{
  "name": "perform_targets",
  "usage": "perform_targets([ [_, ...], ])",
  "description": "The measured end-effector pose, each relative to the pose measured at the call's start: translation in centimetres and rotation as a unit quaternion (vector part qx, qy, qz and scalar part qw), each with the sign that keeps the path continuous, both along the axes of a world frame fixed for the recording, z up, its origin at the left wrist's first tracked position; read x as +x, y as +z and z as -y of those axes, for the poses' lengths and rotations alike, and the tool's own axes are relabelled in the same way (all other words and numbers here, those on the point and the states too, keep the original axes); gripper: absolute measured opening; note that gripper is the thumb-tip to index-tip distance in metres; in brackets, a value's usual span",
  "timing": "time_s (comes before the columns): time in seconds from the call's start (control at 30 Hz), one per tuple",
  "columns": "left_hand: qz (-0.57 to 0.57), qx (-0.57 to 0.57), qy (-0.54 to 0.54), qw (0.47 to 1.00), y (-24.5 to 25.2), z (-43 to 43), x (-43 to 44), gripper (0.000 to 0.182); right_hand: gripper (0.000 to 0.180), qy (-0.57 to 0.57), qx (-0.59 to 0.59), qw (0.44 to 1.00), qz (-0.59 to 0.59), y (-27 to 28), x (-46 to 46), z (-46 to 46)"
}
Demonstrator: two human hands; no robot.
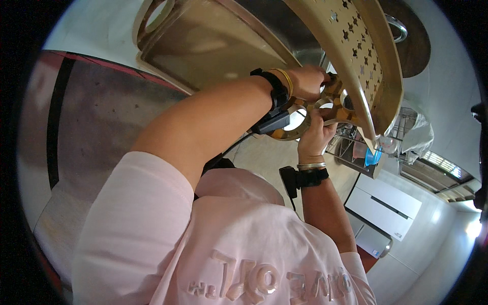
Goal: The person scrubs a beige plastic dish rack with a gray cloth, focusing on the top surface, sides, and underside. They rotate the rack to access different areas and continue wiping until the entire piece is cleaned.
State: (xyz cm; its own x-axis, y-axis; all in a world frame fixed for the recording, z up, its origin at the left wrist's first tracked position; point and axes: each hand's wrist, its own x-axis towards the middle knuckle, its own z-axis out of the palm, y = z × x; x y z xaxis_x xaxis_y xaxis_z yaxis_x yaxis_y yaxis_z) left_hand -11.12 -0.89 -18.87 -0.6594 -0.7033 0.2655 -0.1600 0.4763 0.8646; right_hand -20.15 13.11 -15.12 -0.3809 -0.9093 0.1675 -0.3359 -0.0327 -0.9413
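Note:
A tan plastic dish rack (345,49) with star-shaped cutouts is tilted up in front of me, above a stainless steel basin (282,23). Its near end has a part with large round holes (291,131). My right hand (317,133) grips that part at its edge, thumb up. My left hand (305,81) is at the same part from the other side; its fingertips are by a small dark thing I cannot make out, and partly hidden. A tan plastic tray (213,42) with a loop handle lies left of the basin, beneath my left forearm.
A dark brown round object (413,45) with a chrome handle is on the far right of the white surface. Beyond my right hand stand a wire rack (404,118) with a clear plastic bag, a blue container (373,156) and a white cabinet or appliance (383,207).

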Motion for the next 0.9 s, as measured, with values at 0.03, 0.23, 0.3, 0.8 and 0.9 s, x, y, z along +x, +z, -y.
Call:
perform_targets([
  [0.03, -0.037, -0.052, -0.01, 0.998, -0.7, 0.1, -0.6, 0.041, 0.02, -0.005, 0.0, 1.0, 0.011, 0.0, 0.0, 0.0],
  [0.23, -0.105, -0.172, 0.091, 0.975, -1.3, -0.2, -1.6, 0.027, 0.02, 0.011, -0.021, 0.998, 0.055, -0.3, -0.3, -0.1],
  [0.3, -0.024, -0.278, 0.17, 0.945, -0.2, -0.4, -1.0, 0.023, 0.019, 0.015, -0.011, 0.999, 0.027, -0.4, -0.5, -0.1],
  [0.8, 0.001, -0.4, 0.079, 0.913, 2.6, -1.9, 3.3, 0.025, 0.026, 0.027, 0.049, 0.997, 0.05, -0.8, -1.1, -0.5],
  [0.9, 0.127, -0.247, -0.001, 0.961, 3.5, -0.5, 3.9, 0.023, 0.027, 0.041, 0.062, 0.997, 0.032, -0.5, -0.8, -0.4],
])
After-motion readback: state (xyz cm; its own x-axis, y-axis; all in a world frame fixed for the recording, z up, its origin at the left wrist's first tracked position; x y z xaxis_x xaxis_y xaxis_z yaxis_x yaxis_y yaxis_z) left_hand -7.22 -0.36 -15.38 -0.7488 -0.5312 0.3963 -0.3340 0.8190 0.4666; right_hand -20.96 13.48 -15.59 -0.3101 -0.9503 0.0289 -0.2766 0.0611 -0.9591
